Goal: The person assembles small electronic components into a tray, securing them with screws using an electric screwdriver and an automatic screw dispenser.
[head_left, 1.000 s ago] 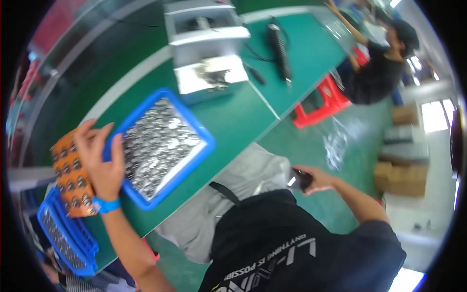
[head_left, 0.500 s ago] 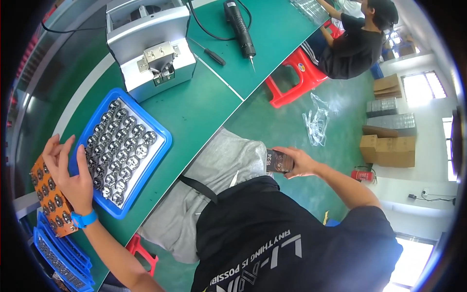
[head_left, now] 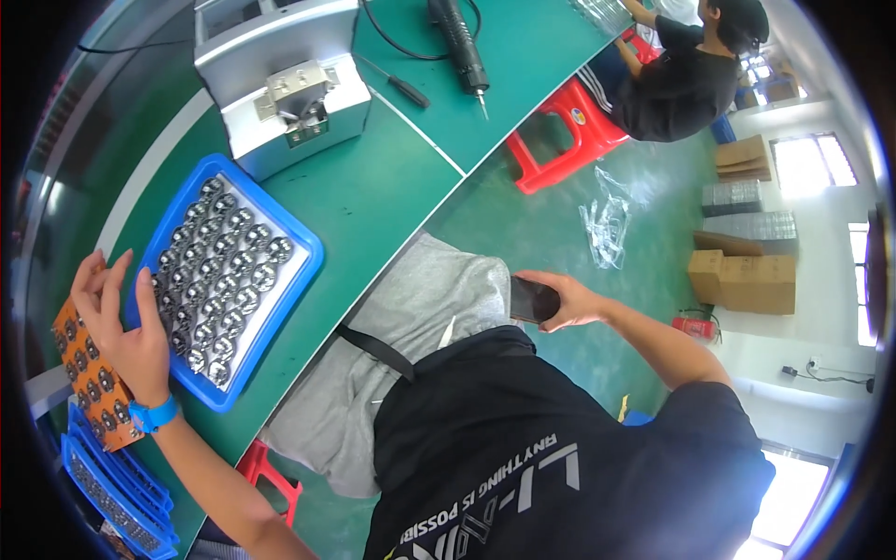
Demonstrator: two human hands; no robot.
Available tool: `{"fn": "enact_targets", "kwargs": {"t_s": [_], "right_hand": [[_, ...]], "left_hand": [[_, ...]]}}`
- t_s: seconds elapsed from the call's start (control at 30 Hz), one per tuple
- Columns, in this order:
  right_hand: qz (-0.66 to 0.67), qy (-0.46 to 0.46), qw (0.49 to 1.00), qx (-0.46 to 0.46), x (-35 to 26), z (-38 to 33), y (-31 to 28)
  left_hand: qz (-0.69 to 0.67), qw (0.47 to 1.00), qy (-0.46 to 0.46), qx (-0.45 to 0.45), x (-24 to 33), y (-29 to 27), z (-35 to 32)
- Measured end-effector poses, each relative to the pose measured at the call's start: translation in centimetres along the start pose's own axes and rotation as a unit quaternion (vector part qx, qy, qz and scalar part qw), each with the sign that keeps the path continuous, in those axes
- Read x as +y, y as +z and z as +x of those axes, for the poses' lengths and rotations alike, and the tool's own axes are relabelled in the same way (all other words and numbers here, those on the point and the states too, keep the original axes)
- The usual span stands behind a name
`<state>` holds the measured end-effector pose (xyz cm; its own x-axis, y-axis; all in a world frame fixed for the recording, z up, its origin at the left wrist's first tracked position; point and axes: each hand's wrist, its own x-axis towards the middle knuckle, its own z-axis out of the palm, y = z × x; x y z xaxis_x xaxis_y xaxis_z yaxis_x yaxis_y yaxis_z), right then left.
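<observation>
My left hand point(head_left: 131, 327) is open, its fingers spread over the left rim of a blue tray point(head_left: 315, 250); whether it touches the rim I cannot tell. Rows of small shiny round metal parts point(head_left: 224, 245) sit on a white sheet inside that tray. Partly under my left hand and wrist lies an orange board point(head_left: 98, 383) with round dark parts set in it. My right hand point(head_left: 571, 301) grips a smartphone point(head_left: 534, 300) beside my lap, with its screen dark.
A grey metal machine point(head_left: 289, 93) stands behind the tray. To its right lie a screwdriver point(head_left: 408, 91) and a black electric screwdriver point(head_left: 460, 47). Several blue trays point(head_left: 117, 495) are stacked at lower left. Beyond a red stool point(head_left: 583, 135), another person point(head_left: 681, 89) sits at the bench.
The phone's screen was lit and is now dark. The view has shifted slightly, while my left hand stays by the tray.
</observation>
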<state>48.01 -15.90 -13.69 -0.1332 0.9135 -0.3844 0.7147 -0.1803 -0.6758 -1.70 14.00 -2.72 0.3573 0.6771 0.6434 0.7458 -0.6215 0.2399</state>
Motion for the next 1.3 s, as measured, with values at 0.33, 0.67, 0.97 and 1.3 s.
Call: {"fn": "enact_targets", "kwargs": {"t_s": [0.33,0.67,0.97,1.3], "right_hand": [[0.638,0.157,0.751,0.061,-2.0,0.7,3.7],[0.447,0.239,0.843,0.182,-3.8,2.1,6.2],[-0.256,-0.003,0.964,-0.072,-18.7,3.1,-9.8],[-0.086,0.038,0.968,0.234,-24.2,9.5,-27.1]], "left_hand": [[-0.112,0.991,-0.059,0.034,2.3,-2.1,-1.2],[-0.14,0.987,-0.056,0.054,2.8,-3.2,-0.7],[-0.144,0.987,-0.043,0.057,2.7,-2.8,0.0],[-0.135,0.988,-0.055,0.053,2.8,-3.1,-0.1]]}}
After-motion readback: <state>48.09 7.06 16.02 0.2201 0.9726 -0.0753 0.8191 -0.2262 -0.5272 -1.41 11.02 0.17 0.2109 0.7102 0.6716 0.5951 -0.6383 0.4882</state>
